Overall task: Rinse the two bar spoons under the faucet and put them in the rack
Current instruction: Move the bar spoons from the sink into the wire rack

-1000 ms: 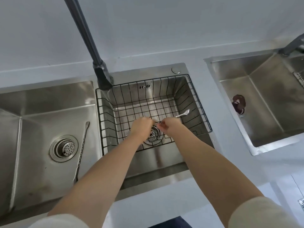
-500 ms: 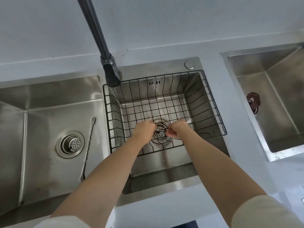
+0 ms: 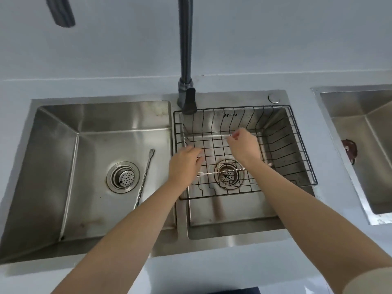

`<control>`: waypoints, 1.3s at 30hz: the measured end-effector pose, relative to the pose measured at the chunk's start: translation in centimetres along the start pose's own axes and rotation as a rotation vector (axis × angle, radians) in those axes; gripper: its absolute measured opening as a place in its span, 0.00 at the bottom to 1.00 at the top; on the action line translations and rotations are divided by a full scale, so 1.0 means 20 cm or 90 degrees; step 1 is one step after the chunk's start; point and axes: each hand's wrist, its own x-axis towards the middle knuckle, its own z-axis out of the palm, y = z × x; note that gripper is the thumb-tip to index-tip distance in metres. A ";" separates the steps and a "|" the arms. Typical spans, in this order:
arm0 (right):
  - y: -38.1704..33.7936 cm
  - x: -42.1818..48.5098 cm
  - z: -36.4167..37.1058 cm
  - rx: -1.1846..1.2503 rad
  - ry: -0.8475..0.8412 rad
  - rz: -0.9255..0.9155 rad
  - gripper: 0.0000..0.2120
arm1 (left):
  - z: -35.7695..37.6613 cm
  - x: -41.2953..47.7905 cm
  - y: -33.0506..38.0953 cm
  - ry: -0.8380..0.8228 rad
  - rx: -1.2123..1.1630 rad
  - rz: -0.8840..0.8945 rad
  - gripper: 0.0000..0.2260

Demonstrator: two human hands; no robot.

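At the left, a steel basin (image 3: 53, 166) with a round drain strainer (image 3: 123, 176) in its floor. A small steel cap (image 3: 273, 98) on the deck at back right. Further right, set in the pale counter (image 3: 84, 90), another steel sink (image 3: 360, 128) (something brown (image 3: 349, 151) on its left wall, not clear what).

Readable text, brands, numbers: none that I can make out anywhere in front of me.
Back wall of my right basin (image 3: 267, 118): a short row of small dark marks (image 3: 230, 115) behind the rack (image 3: 301, 145) wires, too small for me to tell whether they are letters.
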 end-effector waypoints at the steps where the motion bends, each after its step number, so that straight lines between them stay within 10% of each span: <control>1: -0.07 -0.03 0.01 -0.001 0.003 -0.048 0.12 | -0.04 -0.04 -0.06 0.026 -0.004 -0.015 0.09; 16: -0.58 -0.15 0.89 -0.528 -0.365 -0.525 0.16 | -0.06 -0.36 -0.88 -0.132 -0.023 -0.499 0.09; 39: -0.50 -0.03 1.32 -0.762 -0.409 -0.673 0.20 | 0.19 -0.27 -0.98 -0.199 0.011 -0.489 0.10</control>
